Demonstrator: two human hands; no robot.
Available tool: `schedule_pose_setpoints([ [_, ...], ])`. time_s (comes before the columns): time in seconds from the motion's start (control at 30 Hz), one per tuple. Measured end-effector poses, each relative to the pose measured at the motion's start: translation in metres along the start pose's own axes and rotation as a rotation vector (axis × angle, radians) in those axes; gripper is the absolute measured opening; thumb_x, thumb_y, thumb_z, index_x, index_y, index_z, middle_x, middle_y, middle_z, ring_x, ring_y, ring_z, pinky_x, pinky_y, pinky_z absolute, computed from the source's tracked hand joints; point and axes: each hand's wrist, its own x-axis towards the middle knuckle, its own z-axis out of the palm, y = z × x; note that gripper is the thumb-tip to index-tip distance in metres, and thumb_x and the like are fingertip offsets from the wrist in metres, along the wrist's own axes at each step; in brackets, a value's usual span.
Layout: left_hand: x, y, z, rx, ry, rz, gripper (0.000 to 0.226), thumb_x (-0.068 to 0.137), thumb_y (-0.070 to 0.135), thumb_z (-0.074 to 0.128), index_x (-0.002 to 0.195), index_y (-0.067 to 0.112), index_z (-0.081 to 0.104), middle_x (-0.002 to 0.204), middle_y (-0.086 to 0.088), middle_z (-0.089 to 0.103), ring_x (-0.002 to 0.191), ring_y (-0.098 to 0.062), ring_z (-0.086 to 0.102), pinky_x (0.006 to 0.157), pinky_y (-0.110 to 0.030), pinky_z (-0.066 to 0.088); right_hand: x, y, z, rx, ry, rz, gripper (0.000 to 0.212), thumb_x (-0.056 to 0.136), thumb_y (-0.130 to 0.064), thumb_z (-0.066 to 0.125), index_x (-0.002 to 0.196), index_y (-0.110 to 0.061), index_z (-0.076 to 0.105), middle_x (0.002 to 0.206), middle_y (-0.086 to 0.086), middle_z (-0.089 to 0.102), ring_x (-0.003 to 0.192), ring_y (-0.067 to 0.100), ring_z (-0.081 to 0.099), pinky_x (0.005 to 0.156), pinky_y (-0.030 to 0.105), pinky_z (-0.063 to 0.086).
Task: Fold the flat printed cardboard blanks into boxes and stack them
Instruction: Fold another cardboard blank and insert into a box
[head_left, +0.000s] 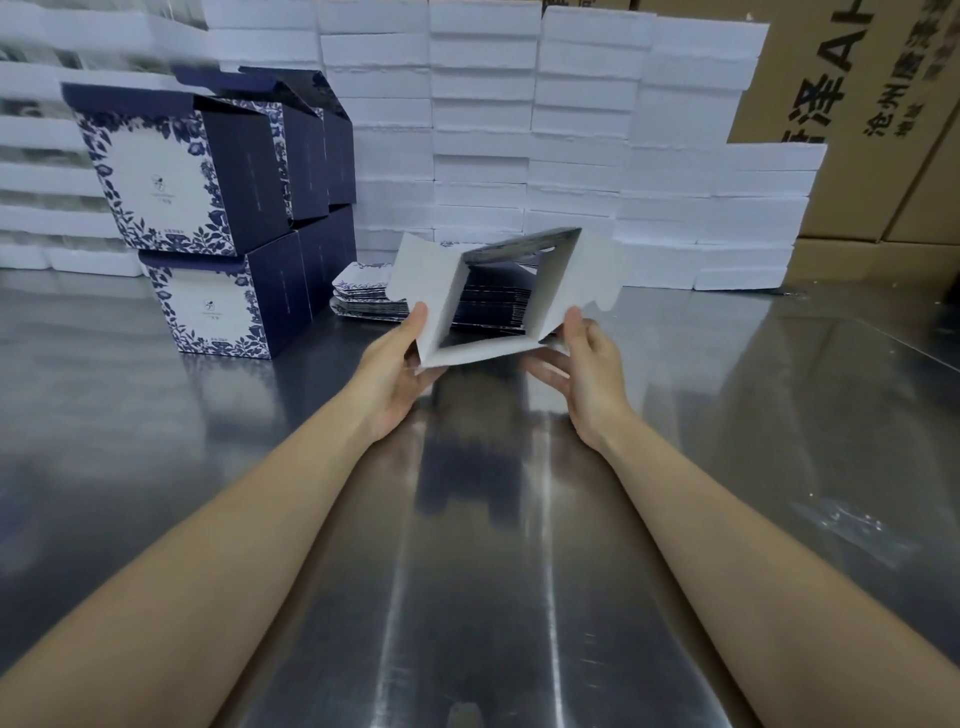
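The left hand (400, 374) pinched the lower left corner of the blank (441, 296), thumb on its white inside. The right hand (582, 371) gripped the lower right edge; its fingers underneath were partly hidden. Held above the middle of the worktop (467, 571), the blank stood half opened as a skewed tube, mouth toward the person, long axis running toward the back edge. Behind it, partly covered, lay a pile of flat blanks (363, 296); folded boxes (208, 208) were stacked at back left.

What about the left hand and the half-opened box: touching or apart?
Touching. The head view shows the left hand holding the half-opened box, thumb on its white wall, fingers underneath.
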Motion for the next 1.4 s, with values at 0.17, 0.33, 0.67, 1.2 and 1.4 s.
schedule_pose_setpoints([
  [0.17, 0.002, -0.004, 0.001, 0.080, 0.219, 0.231, 0.027, 0.096, 0.037, 0.058, 0.085, 0.012, 0.057, 0.093, -0.010, 0.061, 0.089, -0.020, 0.062, 0.086, -0.037, 0.056, -0.002, 0.005, 0.005, -0.278, 0.158, -0.349, 0.025, 0.089, -0.017, 0.067, 0.076, -0.028, 0.047, 0.083, -0.006, 0.057, 0.085, 0.019, 0.059, 0.090, 0.052, 0.053],
  [0.33, 0.001, -0.008, 0.007, 0.382, 0.309, 0.531, 0.041, 0.102, 0.022, 0.050, 0.064, 0.011, 0.038, 0.056, 0.005, 0.035, 0.054, -0.004, 0.031, 0.055, -0.019, 0.027, -0.008, 0.005, 0.011, -0.197, 0.208, -0.484, 0.035, 0.090, 0.000, 0.061, 0.072, -0.030, 0.063, 0.074, -0.011, 0.060, 0.073, 0.016, 0.060, 0.074, 0.033, 0.055],
  [0.67, -0.001, -0.007, 0.005, 0.408, 0.466, 0.647, 0.018, 0.096, 0.016, 0.057, 0.107, 0.014, 0.043, 0.061, 0.015, 0.062, 0.064, -0.010, 0.051, 0.071, -0.023, 0.044, -0.016, 0.003, 0.013, -0.584, -0.077, -0.577, 0.058, 0.074, 0.000, 0.041, 0.128, -0.010, 0.060, 0.086, -0.019, 0.045, 0.079, 0.009, 0.046, 0.083, 0.019, 0.042],
  [1.2, -0.008, -0.013, 0.008, 0.749, 0.180, 0.708, 0.032, 0.092, 0.009, 0.041, 0.107, 0.017, 0.069, 0.087, 0.011, 0.057, 0.082, 0.001, 0.050, 0.074, -0.009, 0.037, -0.009, 0.006, 0.008, -0.463, 0.114, -0.507, 0.026, 0.091, -0.015, 0.065, 0.116, -0.013, 0.070, 0.091, -0.020, 0.071, 0.082, -0.008, 0.061, 0.077, 0.015, 0.051],
  [1.4, -0.004, -0.015, 0.010, 0.844, 0.174, 0.790, 0.026, 0.095, 0.009, 0.058, 0.121, 0.011, 0.063, 0.104, -0.004, 0.057, 0.089, 0.008, 0.050, 0.078, -0.005, 0.041, -0.006, 0.007, 0.004, -0.479, 0.159, -0.520, 0.052, 0.088, -0.013, 0.070, 0.137, -0.016, 0.054, 0.100, -0.037, 0.060, 0.083, 0.006, 0.053, 0.074, 0.014, 0.049],
])
